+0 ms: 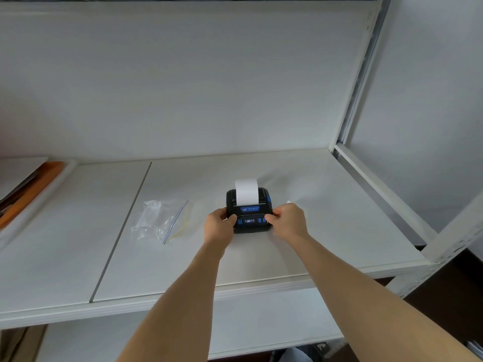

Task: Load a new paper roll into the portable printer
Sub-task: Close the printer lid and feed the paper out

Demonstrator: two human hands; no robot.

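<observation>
Left hand and right hand are each clamped on a side of the printer, which sits on the shelf with paper rising from its slot, a clear bag lying apart at left.

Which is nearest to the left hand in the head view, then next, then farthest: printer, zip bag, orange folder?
1. Printer: touching the left hand, on its right.
2. Zip bag: on the shelf, to its left.
3. Orange folder: far left edge.
</observation>
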